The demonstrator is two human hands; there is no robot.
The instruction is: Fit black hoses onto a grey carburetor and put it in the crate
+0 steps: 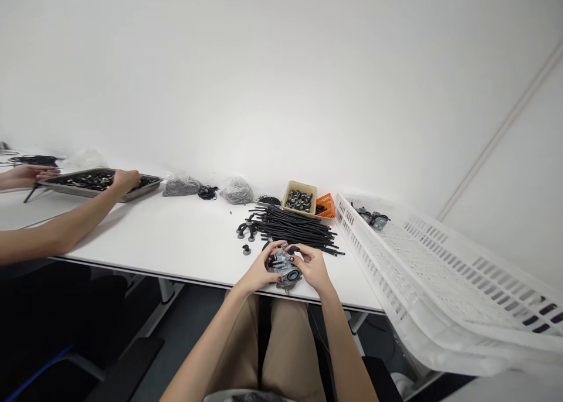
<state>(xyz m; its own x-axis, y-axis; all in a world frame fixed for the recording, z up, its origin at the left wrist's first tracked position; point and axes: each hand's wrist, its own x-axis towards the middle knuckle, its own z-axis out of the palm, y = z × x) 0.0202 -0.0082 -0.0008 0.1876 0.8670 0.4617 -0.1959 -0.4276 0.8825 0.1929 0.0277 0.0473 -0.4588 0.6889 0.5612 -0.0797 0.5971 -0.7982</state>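
Khaki trousers (288,343), foremost, below the edge of a white table (176,238). Grey metal part (285,265), one, held at the table's front edge: left hand (258,273) curled round its side, right hand (313,267) pinching a black piece (292,249) at its top. Beyond: black tubes (299,226), heaped; black fittings (251,229), loose, to their left; cream tub (303,186), filled; orange basket (331,205). Right: white crates (365,255), stacked, metal assemblies (376,219) inside. Far left: co-worker's hand (126,180) at a metal tray (141,194).

At lower centre, the left hand (258,271) and right hand (311,266) partly cover the metal part (285,265); the right edge crops the crate (378,273), the left a co-worker's arm (57,236).
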